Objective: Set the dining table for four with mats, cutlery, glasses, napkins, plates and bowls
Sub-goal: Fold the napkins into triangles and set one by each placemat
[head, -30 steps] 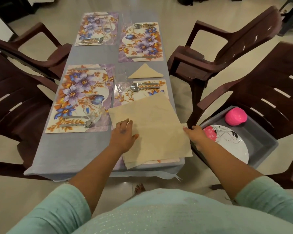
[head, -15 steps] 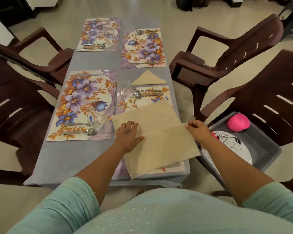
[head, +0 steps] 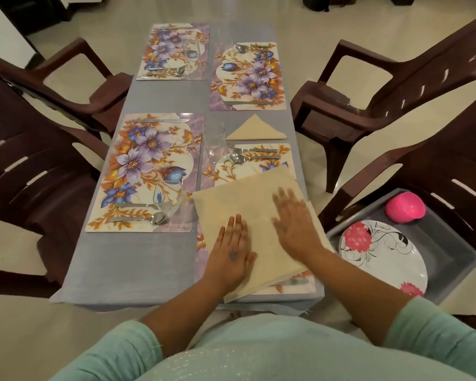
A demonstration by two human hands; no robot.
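Both our hands lie flat, fingers straight, on the beige napkin: left hand on its near-left part, right hand near its right edge, gripping nothing. The napkin covers the near-right mat; its near corner overhangs the table edge. Bare cloth lies left of the left hand. Half a second ago the right hand held the napkin's right edge; now it presses on top.

dark brown plastic chairs are ranged round a grey tablecloth; one holds a grey tub.
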